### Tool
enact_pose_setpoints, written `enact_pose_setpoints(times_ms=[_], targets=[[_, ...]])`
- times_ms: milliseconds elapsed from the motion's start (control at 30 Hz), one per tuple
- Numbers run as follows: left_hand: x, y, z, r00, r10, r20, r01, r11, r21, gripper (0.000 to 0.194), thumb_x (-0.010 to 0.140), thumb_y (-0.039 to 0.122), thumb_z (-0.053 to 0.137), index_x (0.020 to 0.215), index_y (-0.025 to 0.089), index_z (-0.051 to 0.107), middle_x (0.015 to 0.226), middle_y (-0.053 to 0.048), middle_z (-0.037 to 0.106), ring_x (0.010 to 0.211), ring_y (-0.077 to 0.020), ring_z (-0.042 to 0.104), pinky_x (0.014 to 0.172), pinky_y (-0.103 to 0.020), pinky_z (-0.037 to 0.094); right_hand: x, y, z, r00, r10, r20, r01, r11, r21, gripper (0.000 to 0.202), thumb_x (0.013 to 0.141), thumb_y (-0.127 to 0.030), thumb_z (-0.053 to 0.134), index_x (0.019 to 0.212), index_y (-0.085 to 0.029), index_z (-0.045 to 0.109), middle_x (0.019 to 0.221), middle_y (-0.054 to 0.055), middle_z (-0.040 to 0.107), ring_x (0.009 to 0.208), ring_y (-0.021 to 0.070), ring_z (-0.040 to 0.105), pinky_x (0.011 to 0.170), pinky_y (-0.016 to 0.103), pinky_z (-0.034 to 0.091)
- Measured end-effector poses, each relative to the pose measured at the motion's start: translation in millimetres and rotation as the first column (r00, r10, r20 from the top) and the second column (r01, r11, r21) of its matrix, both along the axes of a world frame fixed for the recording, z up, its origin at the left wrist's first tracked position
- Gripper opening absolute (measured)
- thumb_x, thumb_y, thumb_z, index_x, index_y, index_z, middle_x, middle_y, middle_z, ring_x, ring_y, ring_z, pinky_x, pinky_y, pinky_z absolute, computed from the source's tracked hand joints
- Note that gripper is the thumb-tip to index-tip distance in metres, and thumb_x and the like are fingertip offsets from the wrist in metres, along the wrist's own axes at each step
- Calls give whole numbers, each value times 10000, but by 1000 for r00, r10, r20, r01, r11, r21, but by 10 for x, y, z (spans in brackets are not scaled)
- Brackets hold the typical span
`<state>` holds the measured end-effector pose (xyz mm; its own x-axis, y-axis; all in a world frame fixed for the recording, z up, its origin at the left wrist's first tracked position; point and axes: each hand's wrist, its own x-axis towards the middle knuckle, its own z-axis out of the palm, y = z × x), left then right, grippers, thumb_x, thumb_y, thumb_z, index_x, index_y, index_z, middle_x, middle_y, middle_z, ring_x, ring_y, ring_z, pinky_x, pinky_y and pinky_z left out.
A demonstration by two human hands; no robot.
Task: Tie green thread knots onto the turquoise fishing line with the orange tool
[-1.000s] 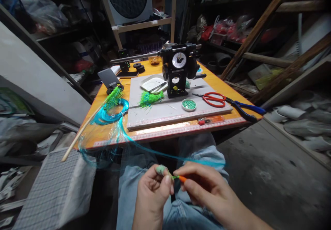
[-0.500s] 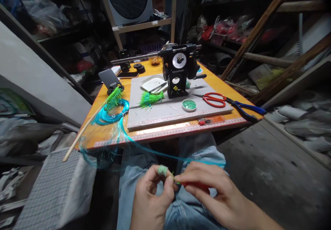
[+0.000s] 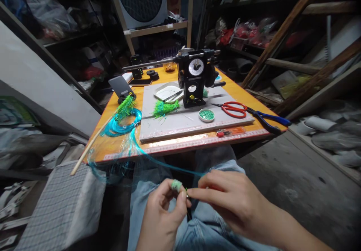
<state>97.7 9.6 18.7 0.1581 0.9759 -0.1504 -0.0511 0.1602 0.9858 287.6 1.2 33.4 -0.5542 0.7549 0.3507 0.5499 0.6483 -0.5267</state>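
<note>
A: ok, where was that tiny green piece (image 3: 186, 190)?
B: pinched in the left hand (image 3: 163, 209), between thumb and a finger with a pale green wrap (image 3: 176, 185), above the jeans (image 3: 201, 226)
A: and the right hand (image 3: 232, 194)?
B: pointer stretched out right up at the piece, other fingers curled under, couldn't tell if it gripped anything
A: what was on the worktop (image 3: 238, 93)?
B: grey board (image 3: 180, 127) with a black machine (image 3: 194, 89), bright green bundle (image 3: 166, 109) and dish (image 3: 207, 121) of beads (image 3: 207, 114), red scissors (image 3: 238, 116) on its right, blue coil (image 3: 113, 127) left of it
</note>
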Motion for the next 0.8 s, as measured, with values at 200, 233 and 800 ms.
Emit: enact_pose_setpoints(times_ms=[200, 233, 800], targets=[[56, 30, -87, 961, 198, -191, -154, 963, 221, 85, 799, 180, 652, 718, 203, 638, 659, 21, 634, 650, -145, 583, 648, -234, 436, -233, -61, -128, 977, -211, 39, 205, 971, 125, 304, 956, -100, 392, 1204, -102, 568, 888, 118, 670, 770, 222, 623, 635, 306, 494], [79, 25, -108, 943, 262, -206, -192, 933, 306, 88, 789, 153, 658, 725, 210, 637, 668, 25, 632, 651, -141, 579, 653, -233, 433, -282, -76, -164, 972, -235, -10, 235, 968, 85, 277, 965, -113, 396, 1188, -103, 562, 893, 118, 663, 793, 223, 627, 658, 306, 501], [129, -27, -94, 946, 241, 218, -236, 971, -50, 290, 704, 346, 788, 632, 156, 582, 584, 39, 534, 528, -72, 444, 494, -129, 390, -422, -114, -208, 875, -275, -400, 129, 926, -355, 164, 987, -194, 441, 908, -203, 584, 772, -3, 594, 705, 133, 565, 662, 221, 438]])
